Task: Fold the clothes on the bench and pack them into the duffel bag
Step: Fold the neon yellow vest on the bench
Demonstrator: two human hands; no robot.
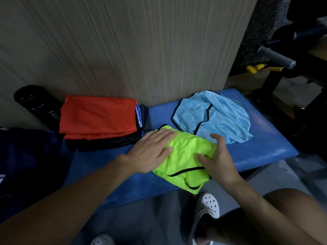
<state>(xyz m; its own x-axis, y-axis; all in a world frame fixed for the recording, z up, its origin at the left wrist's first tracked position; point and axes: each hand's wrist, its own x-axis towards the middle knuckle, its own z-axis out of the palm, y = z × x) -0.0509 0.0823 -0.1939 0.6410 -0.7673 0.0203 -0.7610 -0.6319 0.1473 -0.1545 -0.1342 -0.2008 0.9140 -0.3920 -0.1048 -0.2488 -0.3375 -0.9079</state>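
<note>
A neon green vest with black trim [184, 165] lies partly folded at the front edge of the blue bench [265, 144]. My left hand [152, 152] presses flat on its left side with straight fingers. My right hand [217, 160] grips the vest's right edge, thumb on top and fingers curled round the fabric. Behind it a light blue vest [221, 115] lies crumpled and unfolded. A folded stack topped by an orange garment [99, 117] sits at the back left of the bench. The dark blue duffel bag [26, 156] is at the far left, dim and partly cut off.
A black cylinder [37, 103] leans by the wooden wall panel [141, 50] behind the bench. Gym equipment with a grey padded handle [276, 56] and a yellow part [254, 68] stands at the right. My feet in white clogs [208, 207] are on the floor below the bench.
</note>
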